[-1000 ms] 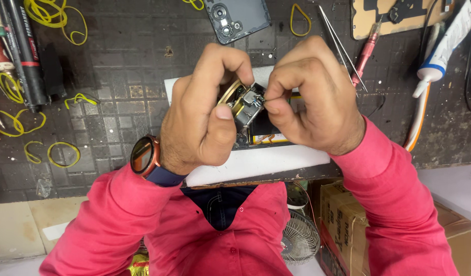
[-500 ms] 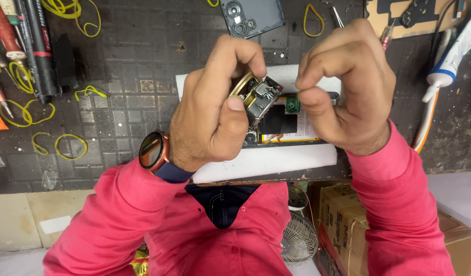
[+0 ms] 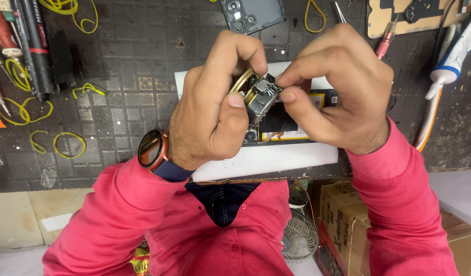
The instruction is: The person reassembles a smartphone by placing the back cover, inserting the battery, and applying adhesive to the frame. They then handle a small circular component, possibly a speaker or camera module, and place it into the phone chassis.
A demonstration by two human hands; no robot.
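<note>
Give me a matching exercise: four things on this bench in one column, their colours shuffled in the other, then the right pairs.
Things:
1. rubber band
2. foam pad
3. sleeve
4. watch strap

Colours:
A. white
B. dark blue
C. yellow
D. pinkish red

Pairs: 1-C, 2-A, 3-D, 4-B
</note>
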